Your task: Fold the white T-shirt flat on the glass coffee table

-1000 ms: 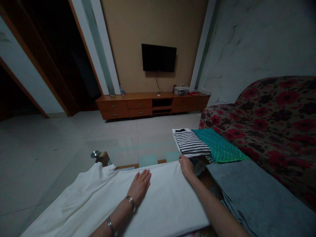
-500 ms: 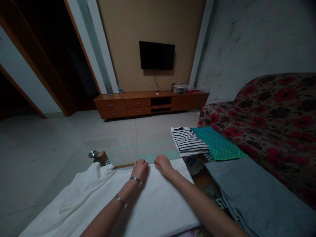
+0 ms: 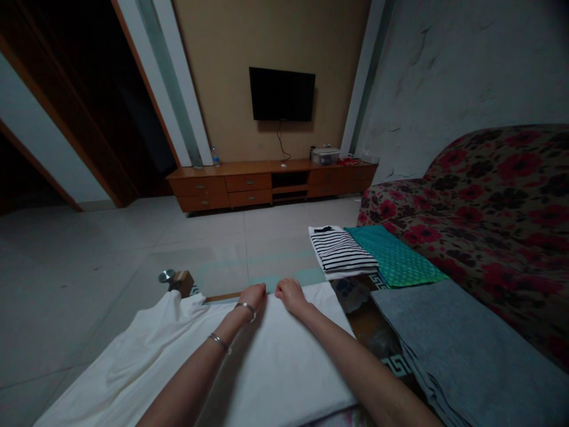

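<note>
Right hand (image 3: 290,293) is being held beside left hand (image 3: 254,295), shifted inward from the far right corner of the white garment (image 3: 282,359). Both are being kept curled into fists on its far edge, cloth apparently gripped to control that edge; fingertips are being hidden. Soft, smooth-faced, rumpled at left, it is being supported by the glass table (image 3: 217,267).

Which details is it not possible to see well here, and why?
In the head view:
Left hand, right hand: fingertips hidden by the curled hands.
White garment: near part cut off by the bottom edge.
Grey cloth: near part cut off by the bottom edge.
Plastic box: contents too small and dim.
Bottle: label too small to read.
</note>
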`<state>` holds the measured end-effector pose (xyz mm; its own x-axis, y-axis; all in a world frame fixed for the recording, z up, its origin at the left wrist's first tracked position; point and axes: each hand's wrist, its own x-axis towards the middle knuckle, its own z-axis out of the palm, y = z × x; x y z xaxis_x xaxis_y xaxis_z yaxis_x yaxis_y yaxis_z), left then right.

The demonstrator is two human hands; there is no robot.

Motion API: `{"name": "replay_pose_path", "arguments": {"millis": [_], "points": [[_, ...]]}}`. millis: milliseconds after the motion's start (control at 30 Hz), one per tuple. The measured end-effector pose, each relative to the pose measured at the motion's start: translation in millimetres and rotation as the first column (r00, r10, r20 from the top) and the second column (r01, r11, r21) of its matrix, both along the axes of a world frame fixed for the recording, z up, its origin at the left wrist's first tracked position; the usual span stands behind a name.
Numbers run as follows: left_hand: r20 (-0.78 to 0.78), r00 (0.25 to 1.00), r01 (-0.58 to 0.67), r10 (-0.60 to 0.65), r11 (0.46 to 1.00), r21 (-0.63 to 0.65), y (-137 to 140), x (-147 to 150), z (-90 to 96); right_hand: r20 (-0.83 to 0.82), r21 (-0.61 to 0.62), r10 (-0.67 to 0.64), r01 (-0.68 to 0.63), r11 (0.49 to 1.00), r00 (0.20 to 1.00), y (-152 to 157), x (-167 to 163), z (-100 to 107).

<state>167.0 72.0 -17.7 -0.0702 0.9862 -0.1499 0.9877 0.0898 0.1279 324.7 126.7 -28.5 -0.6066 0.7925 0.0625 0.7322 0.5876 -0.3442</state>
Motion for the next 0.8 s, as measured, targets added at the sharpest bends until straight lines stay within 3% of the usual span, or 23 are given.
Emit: {"name": "replay_pose_path", "arguments": {"millis": [233, 367, 500, 600, 800], "points": [[-0.073, 0.997, 0.002, 0.003, 0.997, 0.077, -9, 11, -3.0, -0.023, 0.073, -0.064, 0.066, 0.995, 0.998, -10, -3, 0], [-0.108, 0.994, 0.013, 0.003, 0.989, 0.147, -16, 15, 0.4, -0.08, 0.251, -0.044, 0.063, 0.966, 0.996, -21, 4, -3], [-0.137, 0.991, 0.038, -0.005, 0.97, 0.242, -26, 19, 6.5, -0.09, 0.385, 0.065, -0.026, 0.923, 0.994, -31, 11, -6], [-0.135, 0.99, 0.078, -0.042, 0.958, 0.276, -33, 22, 9.6, -0.077, 0.389, 0.112, -0.074, 0.918, 0.991, -36, 14, -8], [-0.119, 0.991, 0.103, -0.069, 0.947, 0.304, -54, 33, 9.4, -0.084, 0.323, 0.073, -0.042, 0.946, 0.994, -52, 25, -10]]}}
